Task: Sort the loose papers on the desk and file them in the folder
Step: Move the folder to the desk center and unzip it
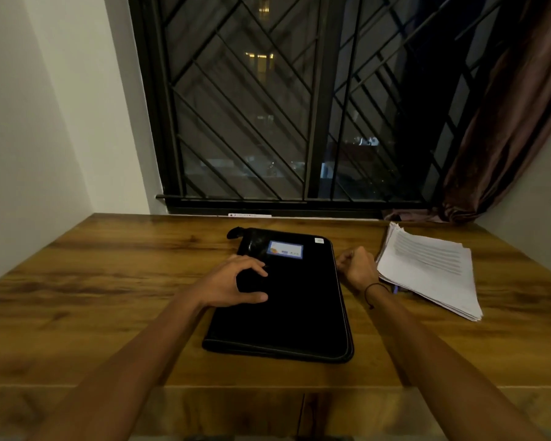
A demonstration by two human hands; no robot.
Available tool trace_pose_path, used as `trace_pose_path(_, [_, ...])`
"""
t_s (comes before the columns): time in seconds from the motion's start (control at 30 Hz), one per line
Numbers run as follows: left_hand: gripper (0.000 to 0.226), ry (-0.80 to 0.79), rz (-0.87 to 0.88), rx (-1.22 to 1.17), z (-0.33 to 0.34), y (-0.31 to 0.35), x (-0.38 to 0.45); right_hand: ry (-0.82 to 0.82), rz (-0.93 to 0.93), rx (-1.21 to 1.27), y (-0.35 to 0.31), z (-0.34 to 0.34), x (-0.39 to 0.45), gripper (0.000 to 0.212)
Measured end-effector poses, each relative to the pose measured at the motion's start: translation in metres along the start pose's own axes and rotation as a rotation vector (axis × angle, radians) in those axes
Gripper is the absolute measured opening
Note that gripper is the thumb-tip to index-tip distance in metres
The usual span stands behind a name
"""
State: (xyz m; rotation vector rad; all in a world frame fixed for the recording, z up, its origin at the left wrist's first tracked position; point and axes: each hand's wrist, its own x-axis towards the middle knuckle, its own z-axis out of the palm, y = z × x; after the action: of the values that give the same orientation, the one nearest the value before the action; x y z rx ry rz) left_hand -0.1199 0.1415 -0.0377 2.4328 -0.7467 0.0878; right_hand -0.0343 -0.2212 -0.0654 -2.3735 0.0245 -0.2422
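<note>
Nearest, desk: wooden desk (109, 281) with the task's things lying flat on it
Folder: black zip folder (287, 307) closed at the desk's middle, a blue label (284, 249) near its far end
Left hand: left hand (233, 281) rests on the folder's left part, fingers bent and spread, clasping nothing
Right hand: right hand (357, 265) clenched at the folder's right edge; whether it pinches the zip, I cannot tell
Papers: stack of printed papers (430, 268) just right of that hand
Farthest: barred window (299, 100), brown curtain (503, 132) at right
</note>
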Motion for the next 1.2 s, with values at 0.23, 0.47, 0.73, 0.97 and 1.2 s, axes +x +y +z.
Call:
trace_pose_path(0.23, [0.05, 0.001, 0.019, -0.091, -0.001, -0.011, -0.001, 0.012, 0.027, 0.066, -0.008, 0.002, 0.044, 0.019])
trace_pose_path(0.47, [0.037, 0.09, 0.058, -0.175, -0.012, -0.03, 0.022, -0.06, -0.002, 0.101, -0.01, 0.002, 0.088, 0.021])
trace_pose_path(0.73, [0.086, 0.065, -0.248, -0.265, -0.015, -0.062, 0.072, -0.222, -0.137, 0.014, -0.016, 0.002, 0.127, 0.023])
trace_pose_path(0.97, [0.072, 0.1, -0.208, -0.281, -0.006, -0.08, 0.071, -0.393, -0.288, 0.05, -0.03, 0.004, 0.147, 0.012])
trace_pose_path(1.2, [0.072, 0.17, -0.172, -0.324, 0.0, -0.074, 0.068, -0.723, -0.386, -0.13, -0.081, 0.025, 0.184, 0.013])
